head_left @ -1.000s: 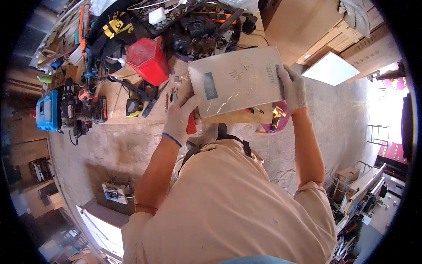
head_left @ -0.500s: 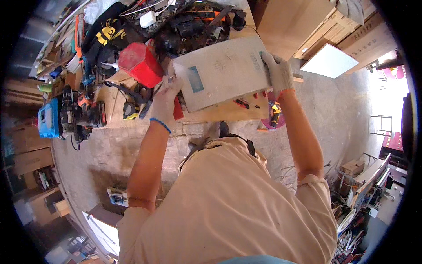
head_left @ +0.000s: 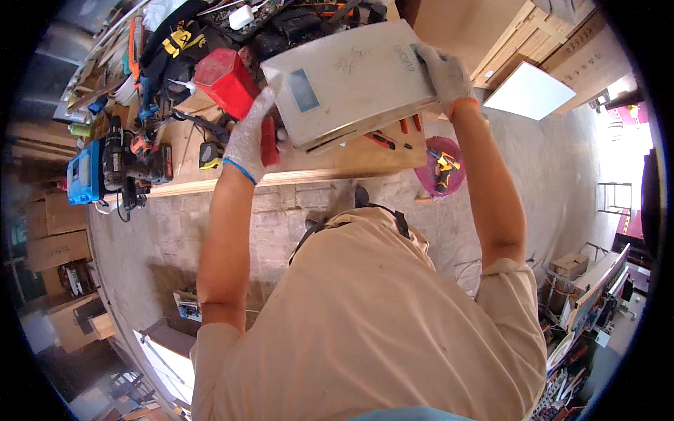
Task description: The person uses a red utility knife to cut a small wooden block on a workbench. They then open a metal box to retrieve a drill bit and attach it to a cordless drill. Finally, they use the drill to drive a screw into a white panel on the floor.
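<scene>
A flat, off-white box [head_left: 354, 81] with a small bluish window and scuffed markings is held tilted above the workbench, its near side face showing. My left hand [head_left: 247, 140], in a pale glove with a blue cuff, grips its left edge, fingers partly hidden beneath it. My right hand [head_left: 447, 81], gloved with an orange cuff, is closed round its right edge. A red block-like thing [head_left: 269, 142] shows beside my left palm; I cannot tell whether the hand touches it. Red-handled pliers [head_left: 381, 139] lie below the box.
On the bench [head_left: 337, 165] stand a red container [head_left: 226, 78], a tape measure [head_left: 210, 155] and a cordless drill [head_left: 112, 158] by a blue case [head_left: 84, 175]. Cluttered tools fill the far side. A yellow-black tool sits on a purple round stool [head_left: 453, 179] at right.
Both hands have raised and tilted the box, so its near side face now shows. The left hand has turned against the box's left edge; more of the bench front is visible.
</scene>
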A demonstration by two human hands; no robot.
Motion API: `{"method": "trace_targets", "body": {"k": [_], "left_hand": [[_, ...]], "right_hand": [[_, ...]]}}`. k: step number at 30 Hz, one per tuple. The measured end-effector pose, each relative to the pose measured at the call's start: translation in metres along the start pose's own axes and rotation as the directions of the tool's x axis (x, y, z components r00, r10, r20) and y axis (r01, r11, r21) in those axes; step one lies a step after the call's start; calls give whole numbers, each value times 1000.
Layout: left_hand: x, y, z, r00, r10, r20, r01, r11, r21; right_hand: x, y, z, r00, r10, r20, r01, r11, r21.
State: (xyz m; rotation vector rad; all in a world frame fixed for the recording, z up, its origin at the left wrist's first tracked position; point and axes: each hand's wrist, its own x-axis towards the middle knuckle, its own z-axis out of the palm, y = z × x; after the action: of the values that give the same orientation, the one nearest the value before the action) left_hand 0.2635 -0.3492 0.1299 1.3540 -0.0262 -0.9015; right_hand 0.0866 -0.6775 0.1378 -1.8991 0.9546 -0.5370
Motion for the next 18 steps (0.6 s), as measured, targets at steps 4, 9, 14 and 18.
{"method": "trace_targets", "body": {"k": [4,9,14,18], "left_hand": [[-3,27,16,986,160,-43,-157,986,65],[1,66,28,951,308,-20,-308,950,-56],[16,84,27,947,304,-102,-315,943,-109],[24,79,33,928,325,-184,-342,937,-71]], "right_hand": [[15,-36,-15,996,-45,79,40,997,61],[46,-81,-39,958,-177,226,-22,741,671],[37,-57,-47,977,-188,97,125,884,450],[18,-30,-35,944,-264,197,252,964,84]]}}
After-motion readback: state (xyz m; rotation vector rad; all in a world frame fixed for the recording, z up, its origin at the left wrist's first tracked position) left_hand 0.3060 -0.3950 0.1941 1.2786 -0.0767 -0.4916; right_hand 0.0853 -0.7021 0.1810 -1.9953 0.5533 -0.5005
